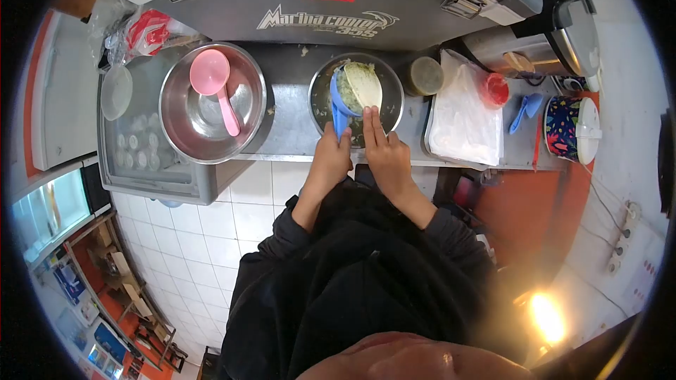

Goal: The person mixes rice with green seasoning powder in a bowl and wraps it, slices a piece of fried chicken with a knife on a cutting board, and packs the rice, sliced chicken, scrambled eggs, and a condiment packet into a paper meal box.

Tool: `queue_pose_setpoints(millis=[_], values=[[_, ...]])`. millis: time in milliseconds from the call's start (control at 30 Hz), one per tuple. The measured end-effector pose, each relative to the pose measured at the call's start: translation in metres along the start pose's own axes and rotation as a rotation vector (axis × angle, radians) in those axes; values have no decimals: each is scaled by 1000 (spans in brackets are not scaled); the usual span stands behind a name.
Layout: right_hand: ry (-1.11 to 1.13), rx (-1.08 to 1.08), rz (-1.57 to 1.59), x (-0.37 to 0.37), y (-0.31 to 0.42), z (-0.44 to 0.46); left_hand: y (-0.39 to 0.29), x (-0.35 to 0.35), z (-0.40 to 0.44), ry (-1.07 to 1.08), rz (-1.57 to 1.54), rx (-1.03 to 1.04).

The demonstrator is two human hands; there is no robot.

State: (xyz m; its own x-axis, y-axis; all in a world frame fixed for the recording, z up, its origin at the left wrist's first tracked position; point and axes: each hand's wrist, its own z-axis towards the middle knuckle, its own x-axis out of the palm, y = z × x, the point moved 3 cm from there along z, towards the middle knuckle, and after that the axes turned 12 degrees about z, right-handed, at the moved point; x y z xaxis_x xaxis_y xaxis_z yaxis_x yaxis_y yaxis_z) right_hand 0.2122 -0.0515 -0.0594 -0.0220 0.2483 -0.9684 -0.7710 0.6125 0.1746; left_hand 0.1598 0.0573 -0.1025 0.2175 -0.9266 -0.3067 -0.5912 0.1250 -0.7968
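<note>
Over a metal bowl [397,91] holding pale green food, my left hand [330,160] is closed around the handle of a blue scoop [339,114]. The scoop is tilted and has pale green food in it. My right hand [385,157] presses its fingers on the lower end of a cream-coloured scraper [366,86], which lies against the food at the scoop's right side. The thumb of that hand is hidden. To the left stands a larger steel bowl [179,123] with a pink ladle [210,74] in it.
A large grey cooler [232,10] stands behind the bowls. On the right are a jar [425,76], a tray lined with white sheets [465,119], a red container [494,90], a blue spoon [527,111] and a patterned tin [561,129]. A translucent lidded box [155,183] is at the left.
</note>
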Motion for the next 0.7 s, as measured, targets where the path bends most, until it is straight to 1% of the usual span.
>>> queue_pose_setpoints(millis=[67,100,167,200,267,300,367,400,467,500,533,567,600,633,667,700], values=[[73,-45,-118,-8,1,2,9,-1,4,133,-310,-89],[74,-49,-116,-10,0,-1,11,-6,2,128,-312,-92],[60,-91,-155,-13,-4,-8,9,-13,-2,285,-513,-176],[60,-92,-155,-21,-6,-12,12,-16,-2,284,-514,-176],[150,-40,-78,-38,-14,-19,19,-23,-3,258,-567,-179],[149,-44,-78,-42,-23,-21,22,-31,-1,255,-569,-178],[285,67,232,-47,-40,-27,27,-50,4,152,-627,-152],[289,67,234,-47,-41,-23,30,-54,7,151,-628,-156],[300,128,421,-48,-46,3,29,-67,16,-20,-411,25],[295,124,423,-42,-51,12,26,-70,19,-57,-423,19],[278,176,395,-33,-58,20,27,-68,24,-64,-420,21],[265,228,369,-23,-64,27,31,-65,29,-190,-288,97],[262,220,374,-13,-69,35,37,-64,36,-317,-155,177],[284,227,371,-2,-76,40,49,-58,47,-284,-286,179],[309,237,366,7,-81,45,51,-55,53,-285,-288,176],[314,159,353,18,-79,54,50,-49,59,-258,-389,196]])
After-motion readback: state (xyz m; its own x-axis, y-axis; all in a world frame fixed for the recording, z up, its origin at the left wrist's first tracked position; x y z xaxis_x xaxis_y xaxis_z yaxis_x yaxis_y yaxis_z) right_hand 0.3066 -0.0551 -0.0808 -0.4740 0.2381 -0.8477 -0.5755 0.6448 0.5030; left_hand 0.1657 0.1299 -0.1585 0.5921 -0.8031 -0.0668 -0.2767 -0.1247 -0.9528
